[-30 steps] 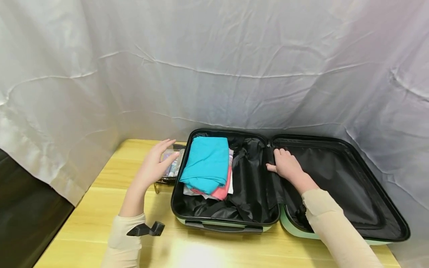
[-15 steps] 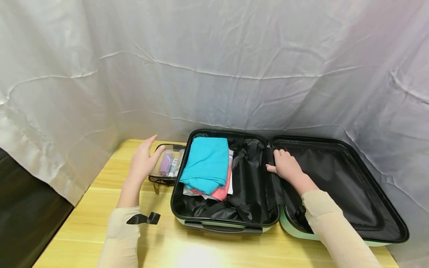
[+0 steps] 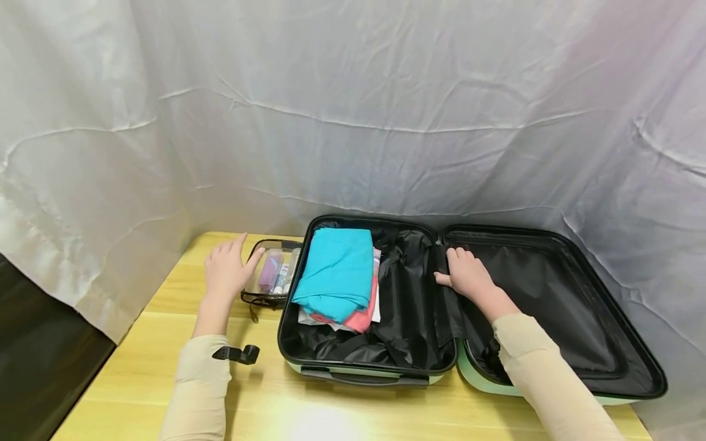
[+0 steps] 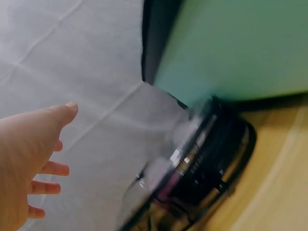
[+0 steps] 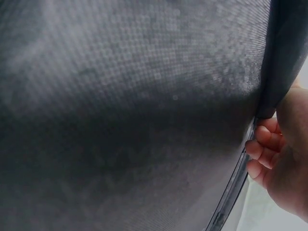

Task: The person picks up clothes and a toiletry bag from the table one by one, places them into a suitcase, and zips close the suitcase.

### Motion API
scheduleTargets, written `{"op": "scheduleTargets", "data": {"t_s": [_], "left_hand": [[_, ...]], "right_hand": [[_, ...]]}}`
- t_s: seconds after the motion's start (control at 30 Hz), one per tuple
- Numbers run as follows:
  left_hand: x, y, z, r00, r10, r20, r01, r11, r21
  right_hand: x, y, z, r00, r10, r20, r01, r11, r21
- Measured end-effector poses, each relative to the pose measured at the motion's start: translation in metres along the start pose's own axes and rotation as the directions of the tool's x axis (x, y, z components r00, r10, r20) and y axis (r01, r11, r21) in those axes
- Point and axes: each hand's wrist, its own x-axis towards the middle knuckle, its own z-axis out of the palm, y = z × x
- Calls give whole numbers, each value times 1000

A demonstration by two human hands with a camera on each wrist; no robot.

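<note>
An open suitcase (image 3: 365,378) with a mint green shell and black lining lies on the table. Folded clothes fill part of its left half, a turquoise garment (image 3: 334,269) over pink and white ones. My left hand (image 3: 225,269), fingers spread and nothing in them, is over the left side of a clear toiletry bag (image 3: 252,299); in the left wrist view it appears apart from the bag. Through the clear top show a purple item (image 3: 270,271) and small tubes. At the suitcase's hinge, my right hand (image 3: 467,275) grips the inner edge, fingertips curled at the black lining (image 5: 144,96).
The right half of the suitcase (image 3: 551,300) lies spread open, lined in black. A pale fabric curtain (image 3: 353,110) hangs close behind and beside the wooden table (image 3: 143,373). Dark material (image 3: 44,343) is beyond the table's left edge.
My left hand has moved left, away from the suitcase, uncovering more of the toiletry bag. My right hand stays at the hinge.
</note>
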Motion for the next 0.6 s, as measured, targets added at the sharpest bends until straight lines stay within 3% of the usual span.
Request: {"op": "scheduleTargets", "data": {"t_s": [0.6], "left_hand": [[9, -36, 41, 990, -104, 97, 103, 995, 11]], "right_hand": [[0, 1, 2, 1000, 6, -5, -6, 1000, 0]]}}
